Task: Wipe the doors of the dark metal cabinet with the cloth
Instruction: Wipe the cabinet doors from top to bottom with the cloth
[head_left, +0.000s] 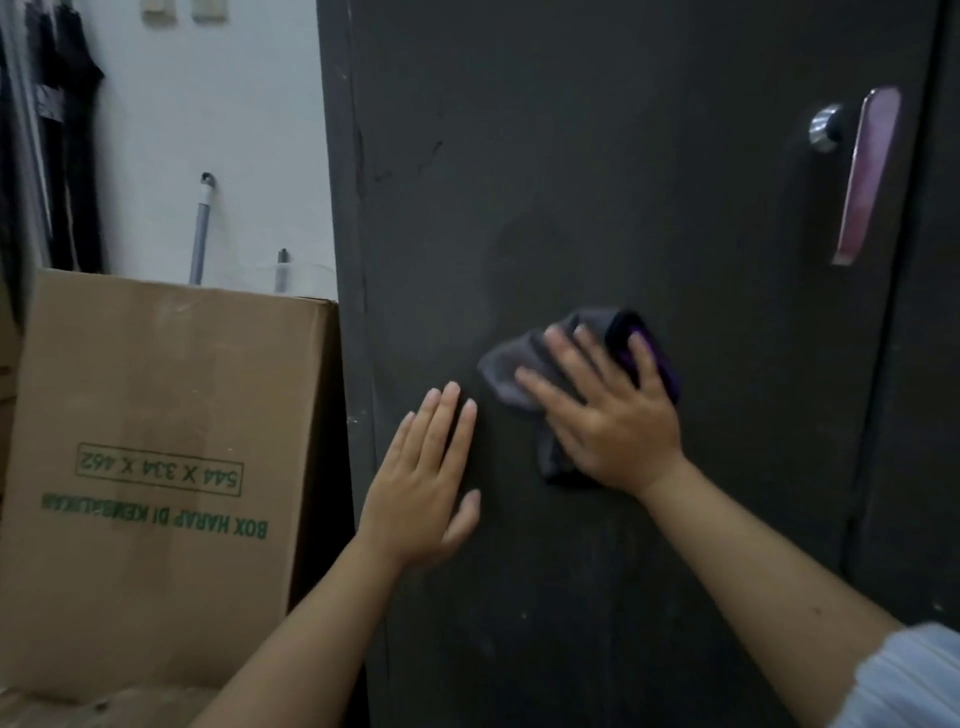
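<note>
Landmark: we take the cabinet door (649, 218) as our reference, a dark matte panel filling most of the view.
Cloth: we see a crumpled grey cloth (524, 364) with a purple edge, pressed flat against the door, below and left of the door's handle.
Right hand: our right hand (608, 415) lies spread over the cloth with straight fingers, pushing it onto the door rather than clasping it.
Left hand: our left hand (421, 488) rests flat on the door with fingers together and extended, holding nothing, just beside the cloth and nearer the door's left edge.
Handle: a long metal handle (867, 176) with a pinkish sheen sits near the door's right edge, with a round silver lock (826, 127) just left of it.
Box: a brown cardboard box (156, 467) with upside-down green print stands against the door's left edge.
Sleeve: a pale blue sleeve (914, 680) shows below the door's right side.
</note>
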